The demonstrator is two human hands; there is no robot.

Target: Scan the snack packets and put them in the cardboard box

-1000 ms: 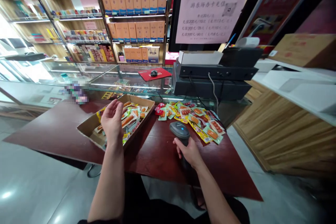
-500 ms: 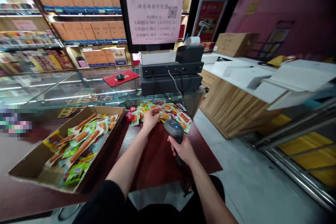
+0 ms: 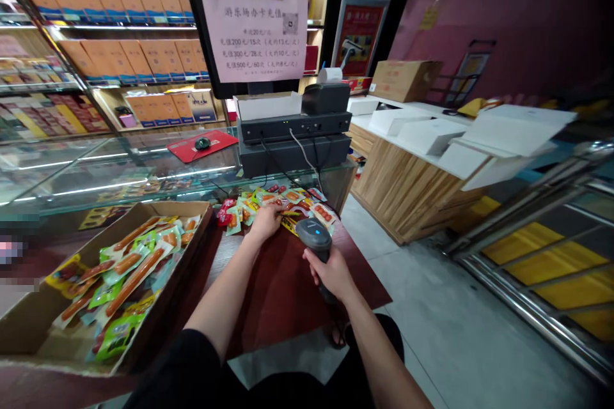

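Observation:
My right hand (image 3: 334, 273) is wrapped round the handle of a black barcode scanner (image 3: 313, 234), with a blue light showing on its head. My left hand (image 3: 265, 223) reaches to the near edge of a pile of packaged sausages (image 3: 293, 197) on the dark red tabletop. Its fingers are closed on a yellow and black snack packet (image 3: 288, 223), partly hidden behind the scanner head. To the left, a cardboard tray (image 3: 43, 358) holds several more sausages in clear, green and yellow wrappers.
Behind the pile stand a black cash drawer (image 3: 292, 156) and a monitor with a pink paper sign (image 3: 254, 35). A red mouse pad (image 3: 215, 146) lies on the glass counter. A wood-sided counter (image 3: 384, 188) and metal railing (image 3: 522, 255) are on the right.
The view has turned slightly right, so the scene sits further left. My left hand has drawn a yellow packet at the pile's near edge. My right hand still holds the scanner.

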